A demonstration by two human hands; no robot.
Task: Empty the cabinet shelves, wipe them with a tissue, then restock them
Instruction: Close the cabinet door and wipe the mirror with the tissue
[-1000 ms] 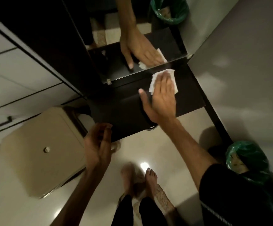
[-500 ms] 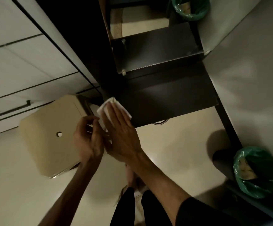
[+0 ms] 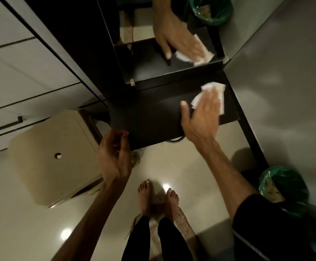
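The tissue (image 3: 209,97) lies flat on the dark shelf (image 3: 153,119), over at its far right corner, pinned under the right hand (image 3: 203,113). That hand's fingers are straight and close together on top of the paper, the thumb splayed off to the left, so it presses rather than pinches. White edges of the tissue poke out past the fingertips and along the right side. It looks thin, soft and crumpled, a featherweight thing that would likely bunch or tear if dragged hard, so a flat palm with light pressure seems the way to work it, and a gentle pinch at a loose corner the way to lift it. The shelf top reads bare and smooth, with nothing standing on it, so this looks like the wiping stage with restocking not yet done.

The left hand (image 3: 113,155) hovers at the shelf's near left corner, fingers loosely curled; whether it touches the edge cannot be told. Behind the shelf a mirror (image 3: 144,59) doubles the hand and tissue. Left of the shelf sits a beige stool (image 3: 55,157). Near right, by the wall, stands a bin (image 3: 283,189) with a green liner. Bare feet (image 3: 157,196) stand on the glossy floor below.
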